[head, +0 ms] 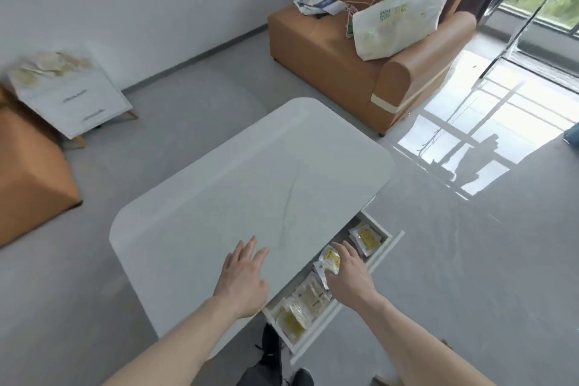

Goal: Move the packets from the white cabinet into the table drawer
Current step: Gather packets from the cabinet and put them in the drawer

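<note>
The white table (244, 172) has its drawer (388, 236) pulled out on the right side, with several yellow and white packets (308, 296) lying in it. My right hand (349, 273) is over the drawer, its fingers on a crumpled yellow and white packet (329, 262); whether it grips it is unclear. My left hand (244, 276) rests flat on the tabletop near the drawer edge, fingers spread. The white cabinet (72, 97) stands far left by the wall with more packets (53, 67) piled on its top.
An orange sofa (344, 72) at the back holds a large white bag (398, 25) and papers. An orange seat (28, 172) sits at the left. Grey floor surrounds the table. My feet (272, 351) are below the drawer.
</note>
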Available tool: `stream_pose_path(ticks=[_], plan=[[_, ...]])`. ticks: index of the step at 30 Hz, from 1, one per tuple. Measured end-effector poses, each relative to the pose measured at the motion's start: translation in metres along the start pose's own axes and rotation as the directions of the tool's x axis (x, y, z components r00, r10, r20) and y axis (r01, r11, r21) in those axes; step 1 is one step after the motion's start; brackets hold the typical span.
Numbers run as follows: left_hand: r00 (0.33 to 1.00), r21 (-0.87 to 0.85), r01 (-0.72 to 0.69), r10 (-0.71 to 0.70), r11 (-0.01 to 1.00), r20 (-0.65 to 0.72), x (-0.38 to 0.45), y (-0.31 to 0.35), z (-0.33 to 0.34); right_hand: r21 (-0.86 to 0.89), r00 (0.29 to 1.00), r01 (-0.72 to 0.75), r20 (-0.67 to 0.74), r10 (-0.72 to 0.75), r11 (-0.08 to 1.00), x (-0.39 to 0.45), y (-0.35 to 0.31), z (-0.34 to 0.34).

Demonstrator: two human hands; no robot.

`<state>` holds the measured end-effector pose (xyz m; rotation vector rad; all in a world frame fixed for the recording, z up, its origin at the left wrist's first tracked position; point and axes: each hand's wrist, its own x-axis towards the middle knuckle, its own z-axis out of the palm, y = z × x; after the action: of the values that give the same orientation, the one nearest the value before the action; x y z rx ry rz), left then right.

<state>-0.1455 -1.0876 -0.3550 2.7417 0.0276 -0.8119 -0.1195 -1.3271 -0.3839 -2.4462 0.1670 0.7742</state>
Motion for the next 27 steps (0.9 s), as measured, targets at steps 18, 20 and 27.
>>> stream_pose_path(ticks=[18, 20, 27], plan=[[0.876, -0.158, 0.239, -0.283, 0.958, -0.391, -0.177, -0.275, -0.141, -0.152, 0.879, 0.478, 0.088, -0.47, 0.865, -0.072, -0.338, 0.098], [0.873, -0.154, 0.237, -0.28, 0.959, -0.399, -0.188, -0.318, -0.158, -0.144, 0.872, 0.49, 0.076, -0.484, 0.86, -0.079, -0.381, 0.121], [0.858, -0.095, 0.232, -0.25, 0.968, -0.449, -0.224, -0.439, -0.22, -0.138, 0.857, 0.514, 0.029, -0.515, 0.847, -0.095, -0.507, 0.181]])
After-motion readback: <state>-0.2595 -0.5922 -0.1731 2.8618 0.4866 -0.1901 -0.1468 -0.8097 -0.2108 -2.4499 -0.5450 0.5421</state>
